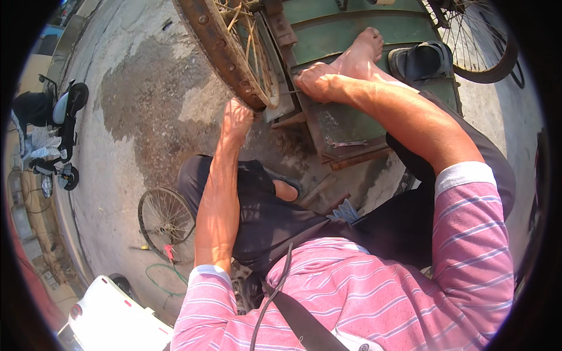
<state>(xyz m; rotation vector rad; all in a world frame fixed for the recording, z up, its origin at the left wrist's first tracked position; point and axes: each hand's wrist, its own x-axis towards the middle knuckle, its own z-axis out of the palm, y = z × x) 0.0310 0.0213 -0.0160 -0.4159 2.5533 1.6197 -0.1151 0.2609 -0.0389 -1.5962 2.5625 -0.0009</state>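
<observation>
A rusty wheel rim (219, 55) with pale, dirty spokes stands upright at the top centre, leaning to the left. At its lower end, my left hand (237, 120) is closed on the rim, its fingertips partly hidden behind it. Just right of the spokes, my right hand (316, 82) is closed over the edge of a green metal platform (319, 50). A thin rod end shows between this hand and the wheel; what the fingers hold cannot be made out. My bare foot (366, 50) rests on the platform beside a dark sandal (420, 61).
A tyred spoked wheel (480, 73) stands at the upper right. Another spoked wheel (146, 219) lies on the concrete at left, near a green cord (153, 275). A scooter (58, 117) is parked far left; a white vehicle part (114, 319) sits lower left.
</observation>
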